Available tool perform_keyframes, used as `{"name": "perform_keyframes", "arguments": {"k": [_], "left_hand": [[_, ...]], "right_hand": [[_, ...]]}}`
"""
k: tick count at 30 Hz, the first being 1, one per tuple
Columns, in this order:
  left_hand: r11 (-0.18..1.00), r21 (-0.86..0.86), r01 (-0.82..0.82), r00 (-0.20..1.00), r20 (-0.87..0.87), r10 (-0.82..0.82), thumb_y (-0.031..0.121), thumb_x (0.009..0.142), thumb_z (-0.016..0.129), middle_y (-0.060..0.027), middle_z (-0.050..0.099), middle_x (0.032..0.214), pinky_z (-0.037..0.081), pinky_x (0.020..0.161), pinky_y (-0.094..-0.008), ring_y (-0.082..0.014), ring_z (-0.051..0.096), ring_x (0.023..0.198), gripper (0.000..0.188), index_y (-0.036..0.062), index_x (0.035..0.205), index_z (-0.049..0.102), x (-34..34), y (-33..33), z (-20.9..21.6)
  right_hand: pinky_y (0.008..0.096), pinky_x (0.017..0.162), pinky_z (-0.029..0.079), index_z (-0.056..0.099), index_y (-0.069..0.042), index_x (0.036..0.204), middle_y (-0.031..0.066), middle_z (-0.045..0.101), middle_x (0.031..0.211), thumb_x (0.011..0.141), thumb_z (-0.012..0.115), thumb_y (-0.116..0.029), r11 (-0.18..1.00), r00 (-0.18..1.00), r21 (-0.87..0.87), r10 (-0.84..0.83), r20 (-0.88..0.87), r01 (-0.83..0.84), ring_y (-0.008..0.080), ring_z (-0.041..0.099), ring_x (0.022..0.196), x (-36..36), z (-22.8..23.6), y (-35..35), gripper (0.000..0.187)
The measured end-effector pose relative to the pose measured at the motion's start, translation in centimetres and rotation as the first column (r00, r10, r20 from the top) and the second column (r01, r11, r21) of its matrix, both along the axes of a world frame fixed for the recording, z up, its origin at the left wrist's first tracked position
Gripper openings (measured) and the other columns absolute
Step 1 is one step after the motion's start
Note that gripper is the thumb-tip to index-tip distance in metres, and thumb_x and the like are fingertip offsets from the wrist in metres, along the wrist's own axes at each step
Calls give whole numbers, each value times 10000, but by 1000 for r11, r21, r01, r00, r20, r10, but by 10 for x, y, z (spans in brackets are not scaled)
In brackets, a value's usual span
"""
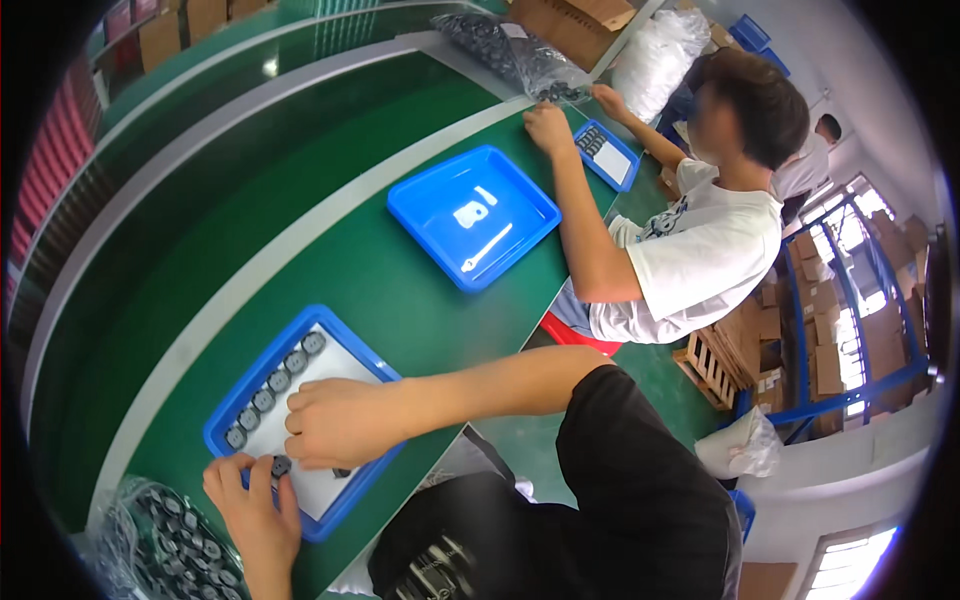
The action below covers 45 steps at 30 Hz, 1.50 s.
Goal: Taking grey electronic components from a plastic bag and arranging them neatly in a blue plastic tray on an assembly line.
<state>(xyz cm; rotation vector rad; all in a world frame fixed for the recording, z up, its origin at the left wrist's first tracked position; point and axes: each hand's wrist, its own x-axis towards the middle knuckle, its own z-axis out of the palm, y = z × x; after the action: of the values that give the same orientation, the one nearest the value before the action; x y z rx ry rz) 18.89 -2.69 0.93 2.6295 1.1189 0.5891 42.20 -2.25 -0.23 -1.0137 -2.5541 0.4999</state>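
Observation:
A small dark grey round part [281, 466] is pinched between the thumb and fingers of my left hand [255, 510], at the near left corner of a blue tray [222, 412]. My right hand [345, 422] reaches over the white sheet [330, 360] that lines this tray, its fingers curled; whatever they may hold is hidden. Along the tray's left side runs a row of several similar round parts [263, 400]. Another dark piece [342, 472] shows partly beneath my right hand.
A clear plastic bag of many such parts [175, 540] lies beside my left forearm. Farther off on the green table is a larger blue tray [475, 220]. A co-worker in a white shirt [690, 255] handles a bag [515, 55] beside a small blue tray [612, 160].

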Motion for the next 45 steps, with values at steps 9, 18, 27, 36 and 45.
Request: {"name": "perform_keyframes", "arguments": {"k": [9,18,27,36,45], "left_hand": [[999,-24,33,998,-45,-34,36,710,728,-181,514,1088,372,963,-547,-409,459,1100,310,12,994,604,0,4,10],[996,88,-25,997,74,19,47,736,708,-186,530,1126,364,992,-553,-420,458,1137,270,14,980,599,-23,-2,-15],[992,87,-90,981,179,73,72,688,807,-129,604,1142,420,975,-497,-405,503,1137,292,55,961,703,-11,4,-12],[990,91,-110,972,217,88,54,661,820,-124,604,1211,397,956,-498,-382,494,1164,306,50,945,705,-18,8,-16],[987,90,-135,975,189,116,70,682,810,-119,584,1293,386,994,-514,-408,472,1257,303,84,968,710,-19,12,-18]], "right_hand": [[497,732,553,692,-21,942,189,665,937,777,735,-297,919,957,-348,248,152,-183,377,672,869,-1,17,-5,325],[462,822,521,693,-45,878,165,613,971,774,694,-234,990,989,-12,142,-47,-143,350,625,941,-15,-3,6,215],[407,758,535,690,-104,966,71,600,930,804,720,-125,999,989,-28,-28,146,32,282,640,881,7,29,-7,166],[439,721,530,668,-58,982,100,688,902,811,740,-102,970,982,-240,18,190,28,327,672,832,-8,41,12,191],[428,639,503,633,-52,892,95,644,795,816,750,-113,1000,992,-27,1,129,3,314,649,743,-19,26,25,152]]}}
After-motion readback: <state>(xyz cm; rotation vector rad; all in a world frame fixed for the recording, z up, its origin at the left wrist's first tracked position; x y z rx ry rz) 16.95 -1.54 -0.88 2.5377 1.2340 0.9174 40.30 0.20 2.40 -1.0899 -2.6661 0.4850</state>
